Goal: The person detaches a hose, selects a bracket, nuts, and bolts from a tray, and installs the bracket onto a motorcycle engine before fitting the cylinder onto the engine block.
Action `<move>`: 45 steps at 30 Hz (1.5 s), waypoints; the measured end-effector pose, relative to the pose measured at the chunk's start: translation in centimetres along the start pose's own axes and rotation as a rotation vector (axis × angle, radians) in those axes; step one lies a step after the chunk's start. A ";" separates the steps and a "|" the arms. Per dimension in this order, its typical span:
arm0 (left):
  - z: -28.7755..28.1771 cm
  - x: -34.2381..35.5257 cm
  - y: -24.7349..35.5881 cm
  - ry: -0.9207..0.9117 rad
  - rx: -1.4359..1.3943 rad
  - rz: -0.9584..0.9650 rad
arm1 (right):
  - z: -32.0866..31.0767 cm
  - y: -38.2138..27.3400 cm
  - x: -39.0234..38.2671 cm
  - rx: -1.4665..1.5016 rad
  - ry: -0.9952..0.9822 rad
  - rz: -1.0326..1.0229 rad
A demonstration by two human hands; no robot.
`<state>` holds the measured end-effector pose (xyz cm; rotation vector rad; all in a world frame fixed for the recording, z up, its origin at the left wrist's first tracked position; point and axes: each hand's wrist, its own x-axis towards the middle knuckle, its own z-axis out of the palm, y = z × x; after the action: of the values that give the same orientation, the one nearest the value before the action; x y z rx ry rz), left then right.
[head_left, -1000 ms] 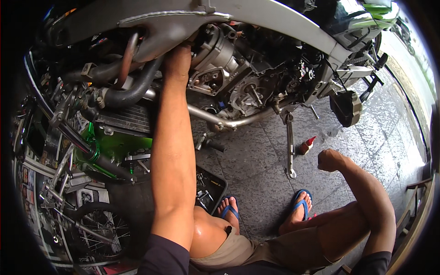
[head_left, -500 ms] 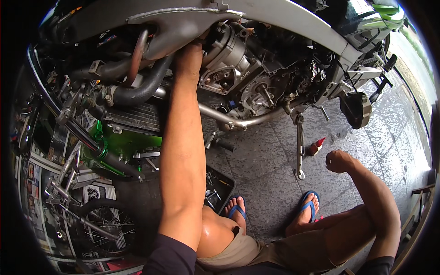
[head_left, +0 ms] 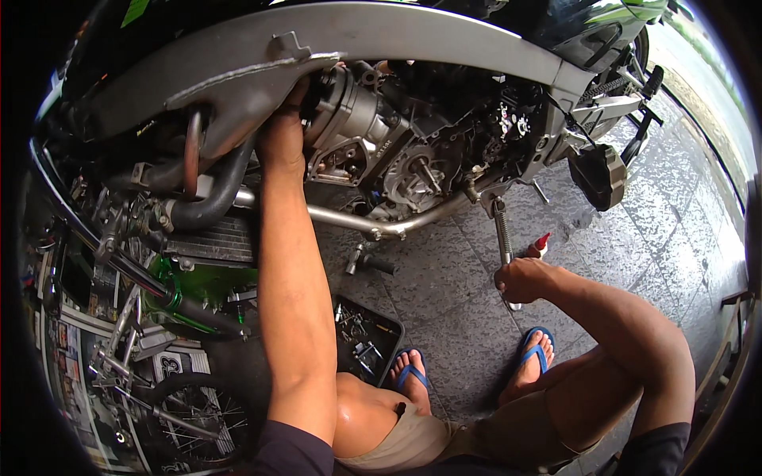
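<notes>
My left hand point(head_left: 281, 143) reaches up beside the engine cylinder point(head_left: 357, 111) of a motorcycle, under its grey frame beam point(head_left: 397, 32). The fingers disappear behind the metal, so what they touch is hidden. A black hose point(head_left: 225, 200) and a reddish-brown metal pipe point(head_left: 194, 155) lie left of that hand. Lower right, my right hand point(head_left: 525, 279) is curled closed and overlaps the side stand point(head_left: 503, 230) in view. Whether it holds something or touches the stand cannot be made out. A small bottle with a red tip point(head_left: 540, 244) stands just behind this hand.
On the tiled floor lies a hammer point(head_left: 370, 260) with a dark handle. A black tray point(head_left: 402, 329) of small metal parts and tools sits by my left foot. The radiator point(head_left: 214, 247), a green panel point(head_left: 198, 284) and a spoked wheel point(head_left: 194, 420) fill the left side.
My right hand has moved left, and now overlaps the side stand. My left arm stays reached in beside the cylinder. The view has shifted, so the motorcycle appears lower and further left.
</notes>
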<state>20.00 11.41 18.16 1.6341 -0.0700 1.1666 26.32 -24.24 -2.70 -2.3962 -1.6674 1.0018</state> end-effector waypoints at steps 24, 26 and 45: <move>0.0 0.5 -0.9 0.047 0.234 0.176 | 1.6 1.9 1.6 0.060 0.060 -0.045; 0.0 0.6 -0.9 0.044 0.245 0.173 | 1.9 2.1 1.9 0.071 0.033 -0.064; -0.3 0.1 -1.1 0.052 0.415 0.215 | 0.7 5.3 -1.7 -0.124 0.015 0.186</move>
<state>20.47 12.19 17.38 1.9941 0.0330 1.4582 29.88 -28.11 -4.55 -2.6737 -1.5684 0.9255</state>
